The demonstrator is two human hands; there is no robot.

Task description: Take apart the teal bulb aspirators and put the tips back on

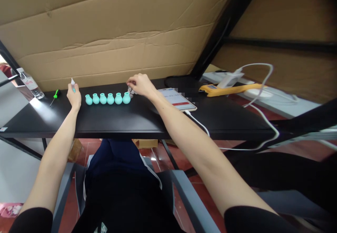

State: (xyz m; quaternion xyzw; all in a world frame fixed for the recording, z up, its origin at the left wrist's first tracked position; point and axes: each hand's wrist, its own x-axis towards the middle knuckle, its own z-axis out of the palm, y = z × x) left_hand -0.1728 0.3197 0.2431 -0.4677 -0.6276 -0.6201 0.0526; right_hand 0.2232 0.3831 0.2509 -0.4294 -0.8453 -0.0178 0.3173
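Note:
My left hand (74,95) is wrapped around a small dropper bottle (73,82) with a white pointed tip, held upright above the table. To its right stand several small turquoise vases (110,99) in a row, mouths up. Past the right end of that row, the fingers of my right hand (140,84) are bent together over a few small greyish rounded pieces (131,92). Whether a piece is between those fingertips is too small to make out.
A green-handled screwdriver (55,94) and a water bottle (31,84) are at the left of the black table (118,119). Under my right forearm lies a phone (176,99) with a white cable (197,122). A yellow tool (221,90) is farther right; cardboard (118,33) rises behind.

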